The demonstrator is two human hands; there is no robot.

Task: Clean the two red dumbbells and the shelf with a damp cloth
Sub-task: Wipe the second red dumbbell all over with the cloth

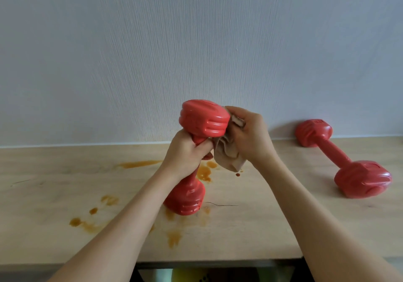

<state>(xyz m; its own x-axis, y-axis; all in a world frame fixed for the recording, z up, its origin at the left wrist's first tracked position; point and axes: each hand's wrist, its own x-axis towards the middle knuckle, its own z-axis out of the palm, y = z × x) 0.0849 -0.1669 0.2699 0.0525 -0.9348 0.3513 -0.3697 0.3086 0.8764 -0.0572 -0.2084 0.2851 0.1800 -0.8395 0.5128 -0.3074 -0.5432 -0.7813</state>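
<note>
My left hand (pixel 185 151) grips the handle of a red dumbbell (pixel 202 118) that stands on end, its lower head resting on the light wooden shelf (pixel 65 183). My right hand (pixel 246 133) holds a beige cloth (pixel 229 153) bunched against the right side of the dumbbell's upper head. The cloth's loose corner hangs down below my right hand. A second red dumbbell (pixel 340 157) lies on its side at the right of the shelf, one head against the wall.
Orange-brown stains (pixel 139 164) spread over the shelf behind, left of and in front of the held dumbbell. A pale textured wall (pixel 196 42) rises behind the shelf. The shelf's front edge (pixel 218 262) runs below my forearms, with a dark opening underneath.
</note>
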